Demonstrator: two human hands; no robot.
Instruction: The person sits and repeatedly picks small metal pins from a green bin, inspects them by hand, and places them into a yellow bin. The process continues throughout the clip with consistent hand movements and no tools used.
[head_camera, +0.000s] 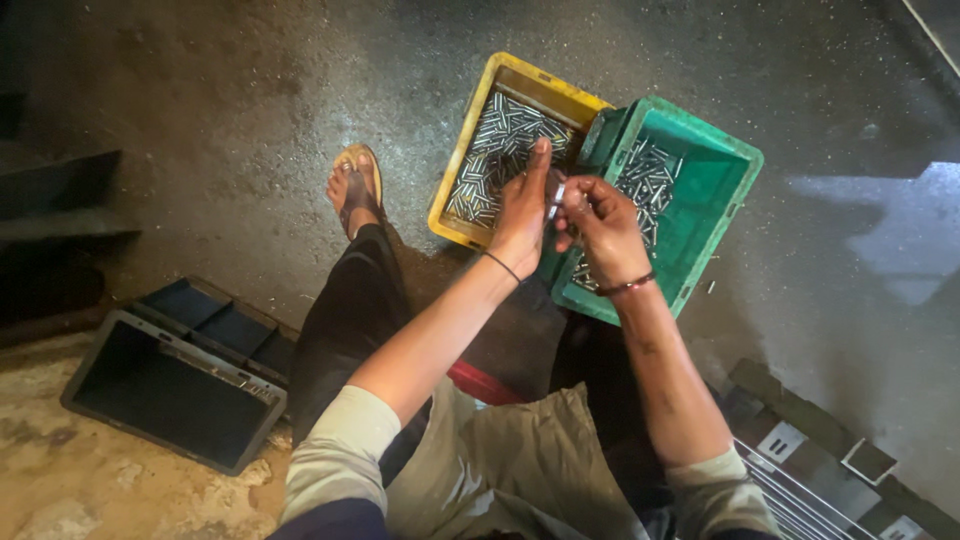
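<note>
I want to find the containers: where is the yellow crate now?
In the head view the yellow crate sits on the floor just above centre, touching the green crate on its right, beyond the left hand.

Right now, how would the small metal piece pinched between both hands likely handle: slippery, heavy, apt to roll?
The small metal piece looks shiny and smooth, so probably slippery between the left hand and right hand. It seems rigid and light. Similar cylindrical pieces fill the yellow crate, so it would likely roll if dropped.

A seated person's left hand (522, 215) and right hand (600, 222) pinch a small metal pin (558, 194) above a yellow crate (455, 170) and a green crate (715, 190) of pins on the floor (250, 110).
</note>
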